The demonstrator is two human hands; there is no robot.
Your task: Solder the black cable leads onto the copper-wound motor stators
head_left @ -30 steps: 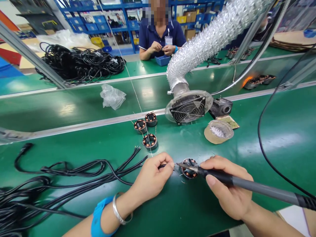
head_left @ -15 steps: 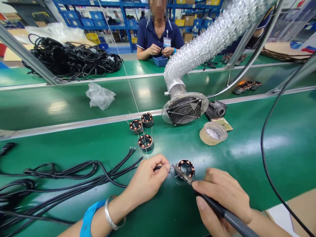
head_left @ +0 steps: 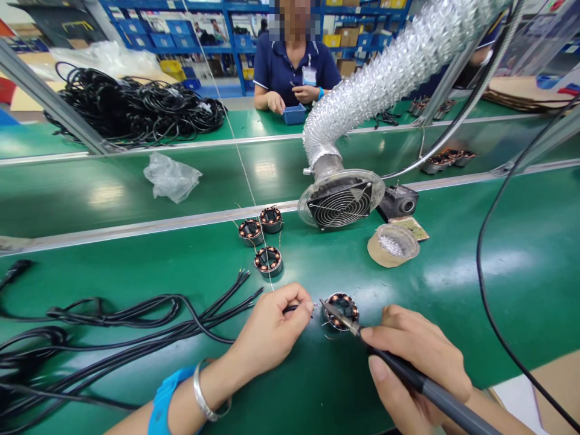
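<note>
Between thumb and fingers, my left hand [head_left: 276,323] pinches the end of a black power cable [head_left: 290,309], its stripped wires pointing right. My right hand [head_left: 417,356] is closed round the dark handle of a soldering iron [head_left: 399,370]. The iron's tip reaches over a motor stator [head_left: 348,302] with copper windings, near the cable's wire ends; whether tip and wires touch is too small to tell. This stator lies on the green bench between my hands. Three more stators, one of them the near stator [head_left: 267,261], stand beyond my left hand.
Black cables [head_left: 149,311] lie across the left. A fume extractor fan [head_left: 342,205] hangs behind the stator, beside a round container [head_left: 393,244] of silvery material and an iron stand [head_left: 399,202]. A plastic bag [head_left: 172,177] lies on the middle strip. Opposite sits a co-worker with a blue box [head_left: 294,113].
My right hand and the soldering iron have shifted slightly right. The plastic bag has moved left along the middle strip. The co-worker's hands have come apart, one lowering to the blue box.
</note>
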